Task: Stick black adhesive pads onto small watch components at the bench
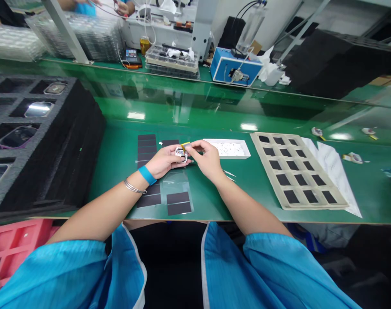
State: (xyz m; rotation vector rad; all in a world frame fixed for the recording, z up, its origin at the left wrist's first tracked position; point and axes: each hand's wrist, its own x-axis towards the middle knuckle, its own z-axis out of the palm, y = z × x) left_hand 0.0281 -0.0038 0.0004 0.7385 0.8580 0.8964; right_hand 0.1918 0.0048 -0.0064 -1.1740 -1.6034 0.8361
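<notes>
My left hand (165, 162) is closed around a small silvery part (180, 152), held just above the green table. My right hand (205, 156) pinches a small yellow piece (186, 146) at the top of that same part. Under my hands lies a clear sheet with black rectangular pads (179, 203) stuck on it. A blue band and a metal bangle sit on my left wrist.
A beige tray (314, 195) with several dark pockets lies to the right, on white paper. A shallow white tray (230, 148) sits behind my hands. Black foam trays (53, 141) holding parts stack at the left. A blue device (235, 66) and another person's hands are across the belt.
</notes>
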